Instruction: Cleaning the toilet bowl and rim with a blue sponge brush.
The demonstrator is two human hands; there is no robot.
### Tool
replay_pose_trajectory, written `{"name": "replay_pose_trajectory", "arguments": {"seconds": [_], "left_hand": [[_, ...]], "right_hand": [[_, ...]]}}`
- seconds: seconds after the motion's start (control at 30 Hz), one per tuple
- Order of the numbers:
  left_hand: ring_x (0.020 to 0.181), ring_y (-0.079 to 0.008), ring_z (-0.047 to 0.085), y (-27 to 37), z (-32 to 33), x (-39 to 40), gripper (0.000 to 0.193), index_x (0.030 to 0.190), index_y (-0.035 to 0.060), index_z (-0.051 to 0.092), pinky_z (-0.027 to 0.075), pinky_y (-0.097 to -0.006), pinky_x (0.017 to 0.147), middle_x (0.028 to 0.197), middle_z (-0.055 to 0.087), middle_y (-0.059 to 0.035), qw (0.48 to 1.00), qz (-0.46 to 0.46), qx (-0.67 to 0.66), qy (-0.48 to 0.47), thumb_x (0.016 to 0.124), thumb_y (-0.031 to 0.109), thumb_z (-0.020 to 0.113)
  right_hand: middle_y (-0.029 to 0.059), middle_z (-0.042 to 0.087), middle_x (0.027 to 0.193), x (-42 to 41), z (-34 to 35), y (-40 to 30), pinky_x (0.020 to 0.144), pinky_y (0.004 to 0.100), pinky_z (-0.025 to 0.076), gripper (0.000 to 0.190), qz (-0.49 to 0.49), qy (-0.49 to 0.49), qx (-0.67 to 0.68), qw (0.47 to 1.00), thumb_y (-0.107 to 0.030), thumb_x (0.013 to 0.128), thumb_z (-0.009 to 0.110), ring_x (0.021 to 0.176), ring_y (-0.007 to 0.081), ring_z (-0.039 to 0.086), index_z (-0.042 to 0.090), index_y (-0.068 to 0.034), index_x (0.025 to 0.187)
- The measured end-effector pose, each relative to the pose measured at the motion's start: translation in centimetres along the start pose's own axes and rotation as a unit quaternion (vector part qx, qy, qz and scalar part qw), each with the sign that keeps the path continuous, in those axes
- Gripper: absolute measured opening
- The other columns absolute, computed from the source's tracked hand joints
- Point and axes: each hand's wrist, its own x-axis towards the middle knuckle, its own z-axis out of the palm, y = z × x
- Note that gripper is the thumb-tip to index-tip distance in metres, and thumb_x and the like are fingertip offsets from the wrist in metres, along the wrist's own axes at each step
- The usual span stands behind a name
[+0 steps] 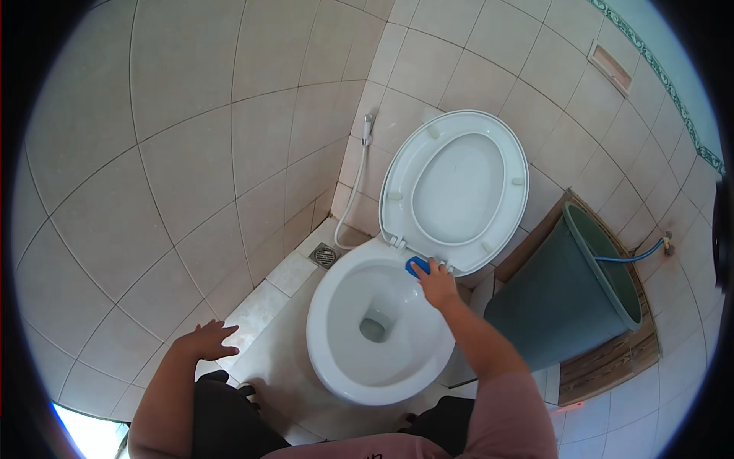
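Note:
My right hand (439, 283) grips a blue scrub brush or sponge (417, 267); fingers hide part of it, so its exact kind is unclear. It is at the back rim of a white toilet bowl (355, 381), close to the seat hinges. Behind it the toilet seat and lid (459, 186) stand raised against the tiled wall. A little water (373, 329) lies at the bottom of the bowl. To the left of the toilet, my left hand (211, 339) is held with spread fingers near the left wall and holds nothing.
A tall green plastic barrel (556, 298) stands right of the toilet, with a blue hose (628, 259) running into it from a wall tap (667, 244). A bidet sprayer (367, 129) hangs on the back wall above a floor drain (324, 256). Tiled wall (183, 189) rises close on the left.

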Motion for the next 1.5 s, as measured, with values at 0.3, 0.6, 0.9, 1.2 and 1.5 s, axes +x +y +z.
{"name": "replay_pose_trajectory", "arguments": {"seconds": [0.3,0.6,0.9,1.2,1.5], "left_hand": [[0.135,-0.0328,0.013,0.8,-1.0,-0.3,0.069,0.138,0.0206,0.027,0.012,-0.0523,0.107,0.143,0.021,-0.0175,1.0,0.021,-0.015,0.001,0.082,0.052,0.051],[0.135,-0.0338,0.013,1.5,-0.9,0.7,0.07,0.138,0.0202,0.027,0.012,-0.052,0.107,0.143,0.021,-0.0176,0.999,0.036,-0.008,0.005,0.082,0.053,0.05],[0.135,-0.0315,0.015,1.3,-1.5,0.3,0.07,0.138,0.0195,0.027,0.012,-0.0514,0.107,0.143,0.022,-0.0177,1.0,0.021,-0.01,0.007,0.082,0.052,0.051],[0.135,-0.032,0.014,1.7,-1.5,0.2,0.069,0.138,0.0196,0.027,0.013,-0.0523,0.107,0.143,0.021,-0.0189,0.999,0.029,-0.018,-0.004,0.082,0.052,0.05],[0.135,-0.0312,0.015,2.5,-1.8,0.3,0.069,0.138,0.0201,0.027,0.012,-0.0529,0.106,0.143,0.022,-0.017,0.999,0.038,-0.022,0.009,0.082,0.052,0.05]], "right_hand": [[0.0181,0.047,0.107,1.2,0.3,0.7,0.069,0.0452,0.049,0.036,0.118,0.049,0.118,0.985,-0.031,0.086,0.047,0.081,0.0354,0.059,0.053,-0.019,0.119],[0.0209,0.045,0.112,4.4,1.8,-1.1,0.074,0.0439,0.049,0.036,0.174,0.084,0.077,0.978,-0.032,0.085,0.047,0.086,0.0363,0.059,0.054,-0.018,0.117],[0.0246,0.042,0.114,3.9,1.3,-1.8,0.073,0.0444,0.049,0.032,0.214,0.043,0.089,0.972,-0.03,0.084,0.051,0.086,0.0383,0.059,0.052,-0.016,0.113],[0.0248,0.038,0.119,4.3,2.3,-1.4,0.071,0.0469,0.049,0.035,0.164,0.025,0.107,0.98,-0.03,0.084,0.051,0.083,0.0405,0.059,0.045,-0.014,0.115],[0.0256,0.034,0.125,4.2,1.5,-4.0,0.072,0.0463,0.049,0.038,0.194,0.004,0.135,0.972,-0.029,0.084,0.051,0.086,0.0421,0.059,0.042,-0.014,0.118]]}}
